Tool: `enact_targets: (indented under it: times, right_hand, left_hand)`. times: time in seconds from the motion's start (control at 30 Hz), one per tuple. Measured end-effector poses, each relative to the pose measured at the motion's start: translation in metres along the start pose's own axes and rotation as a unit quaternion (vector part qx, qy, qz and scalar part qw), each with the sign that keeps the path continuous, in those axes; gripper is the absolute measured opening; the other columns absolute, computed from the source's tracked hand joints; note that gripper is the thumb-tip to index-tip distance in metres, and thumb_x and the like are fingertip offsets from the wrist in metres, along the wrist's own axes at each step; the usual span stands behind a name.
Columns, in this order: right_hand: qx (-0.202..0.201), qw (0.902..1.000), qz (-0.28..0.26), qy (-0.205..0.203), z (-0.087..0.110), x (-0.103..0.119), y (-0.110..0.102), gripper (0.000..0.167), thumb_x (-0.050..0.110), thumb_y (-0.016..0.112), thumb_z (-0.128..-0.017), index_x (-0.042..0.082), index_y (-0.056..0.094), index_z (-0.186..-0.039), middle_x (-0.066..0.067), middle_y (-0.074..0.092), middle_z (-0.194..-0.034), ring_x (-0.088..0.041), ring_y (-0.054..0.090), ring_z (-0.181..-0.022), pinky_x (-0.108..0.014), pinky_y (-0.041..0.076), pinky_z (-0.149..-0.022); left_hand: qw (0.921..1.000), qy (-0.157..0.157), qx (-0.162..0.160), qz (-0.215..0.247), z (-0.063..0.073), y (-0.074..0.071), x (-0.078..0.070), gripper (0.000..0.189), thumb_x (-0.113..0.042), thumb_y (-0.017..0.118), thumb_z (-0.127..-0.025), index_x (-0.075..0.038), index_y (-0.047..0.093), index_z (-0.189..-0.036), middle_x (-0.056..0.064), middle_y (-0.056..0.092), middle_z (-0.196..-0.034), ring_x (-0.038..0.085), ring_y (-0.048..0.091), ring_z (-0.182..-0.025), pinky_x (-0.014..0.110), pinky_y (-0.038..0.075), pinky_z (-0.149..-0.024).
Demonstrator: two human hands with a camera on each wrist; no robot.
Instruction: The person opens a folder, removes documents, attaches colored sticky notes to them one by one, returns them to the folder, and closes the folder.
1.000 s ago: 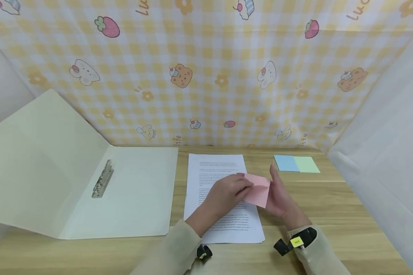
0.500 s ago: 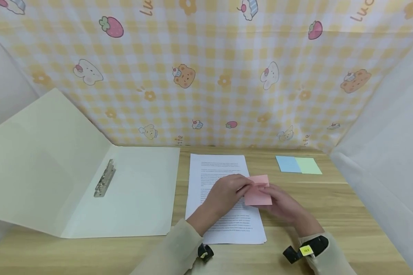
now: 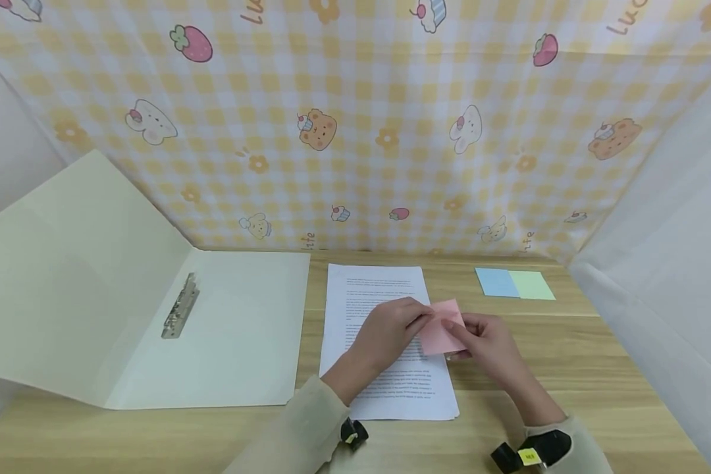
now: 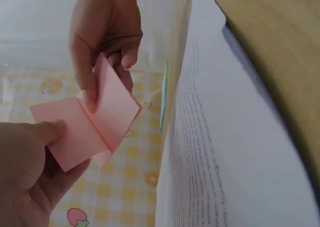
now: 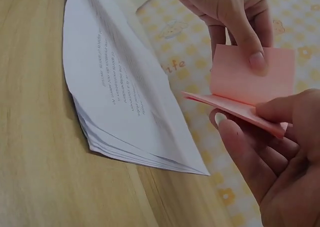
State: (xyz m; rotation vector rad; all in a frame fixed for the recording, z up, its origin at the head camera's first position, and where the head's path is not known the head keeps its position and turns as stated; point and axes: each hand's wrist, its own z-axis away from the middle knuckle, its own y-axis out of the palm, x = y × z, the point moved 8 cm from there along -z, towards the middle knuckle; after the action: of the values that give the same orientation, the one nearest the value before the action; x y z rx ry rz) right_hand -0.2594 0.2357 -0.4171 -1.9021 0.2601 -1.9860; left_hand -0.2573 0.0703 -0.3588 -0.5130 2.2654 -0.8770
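A pad of pink sticky notes [image 3: 435, 339] is held between both hands, over the right side of a stack of printed paper [image 3: 391, 395]. My left hand [image 3: 391, 332] pinches the raised top part of the pink paper, its thumb flat on it in the left wrist view. From the other side my right hand [image 3: 492, 345] grips the pad, thumb on top and fingers underneath. In the right wrist view the pink notes [image 5: 252, 74] stand bent open along a crease, one leaf up and the thicker part lying toward the right hand [image 5: 290, 162].
An open white folder [image 3: 243, 329] with a metal clip [image 3: 180, 306] lies at the left, its cover leaning up. Toward the back right are a blue sticky pad [image 3: 498, 282] and a green one [image 3: 532, 285], side by side. A checkered cloth [image 3: 355, 178] hangs behind the table.
My right hand has shifted from beside the pink pad, with its thumb raised, to gripping it with the thumb on top. The left hand keeps its pinch and stays nearly in place.
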Motion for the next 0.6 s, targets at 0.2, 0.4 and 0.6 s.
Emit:
enact_targets:
  times: [0.2, 0.4, 0.6]
  right_hand:
    - [0.012, 0.9999, -0.007, 0.001, 0.002, -0.004, 0.0, 0.038, 0.021, 0.062, -0.102, -0.009, 0.065, -0.126, -0.021, 0.076, -0.099, -0.013, 0.074, -0.072, -0.031, 0.063, -0.066]
    - [0.03, 0.9991, -0.026, 0.012, 0.005, -0.009, 0.001, 0.04, 0.019, 0.062, -0.102, -0.01, 0.062, -0.13, -0.02, 0.076, -0.101, -0.015, 0.075, -0.073, -0.033, 0.063, -0.069]
    - [0.044, 0.9984, -0.034, 0.005, 0.007, -0.012, 0.0, 0.041, 0.022, 0.063, -0.101, -0.01, 0.063, -0.127, -0.02, 0.076, -0.1, -0.015, 0.076, -0.076, -0.034, 0.064, -0.07]
  left_hand:
    - [0.9929, -0.084, 0.009, 0.083, 0.0, 0.0, 0.016, 0.016, -0.02, 0.071, -0.095, -0.012, 0.08, -0.105, 0.001, 0.08, -0.101, 0.011, 0.075, -0.093, 0.017, 0.058, -0.08]
    - [0.9814, -0.136, 0.022, 0.134, 0.001, 0.001, 0.029, 0.017, -0.021, 0.069, -0.096, -0.011, 0.08, -0.105, 0.002, 0.08, -0.102, 0.01, 0.075, -0.092, 0.015, 0.057, -0.078]
    - [0.9764, -0.156, 0.021, 0.148, 0.002, -0.002, 0.036, 0.017, -0.018, 0.069, -0.096, -0.01, 0.08, -0.106, 0.004, 0.08, -0.102, 0.013, 0.074, -0.091, 0.018, 0.058, -0.078]
